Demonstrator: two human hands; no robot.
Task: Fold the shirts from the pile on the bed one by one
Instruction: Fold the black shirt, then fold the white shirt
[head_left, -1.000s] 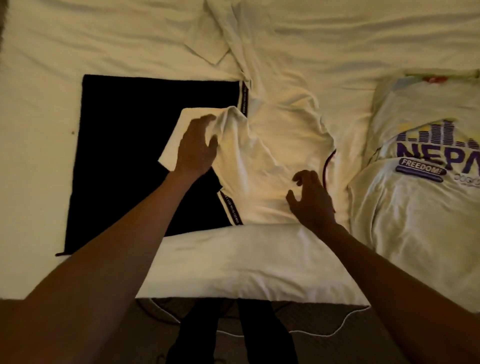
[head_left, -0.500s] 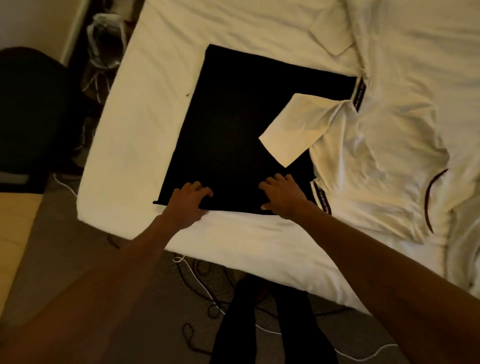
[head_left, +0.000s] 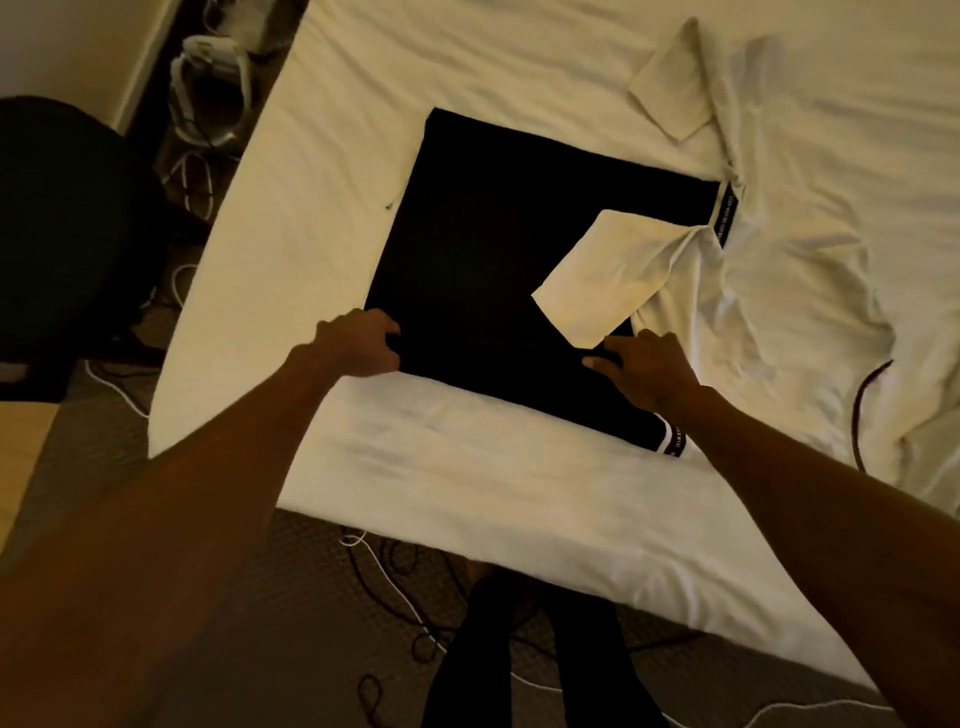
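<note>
Black shirt (head_left: 493, 249): lies flat as a dark rectangle on the bed (head_left: 322, 171), centre of the frame, its near edge along the bed's near side.
Left hand (head_left: 358, 348): at the shirt's near-left corner, left of centre; fingers curled closed on the black cloth at that corner.
Right hand (head_left: 649, 364): at the shirt's near-right part, right of centre; fingers (head_left: 602, 358) bent, tips on the black cloth, thumb towards the left. Whether it pinches the cloth or only presses on it cannot be told.
White shirt (head_left: 753, 291): rumpled, right half of the frame, beside the black one; one sleeve (head_left: 597, 286) lies over the black shirt's right side, its tip just above the right hand.
Trim: a dark band with small lettering (head_left: 724, 218) shows at the black shirt's far-right edge, another (head_left: 675, 441) at the near-right corner.
Other sleeve (head_left: 670, 98): pale flap, upper right, flat on the sheet.
Chair (head_left: 67, 234): dark, far left of the frame, beside the bed.
Cables (head_left: 395, 587): black and white, tangled on the floor at the bottom centre, near the person's dark legs (head_left: 519, 660).
</note>
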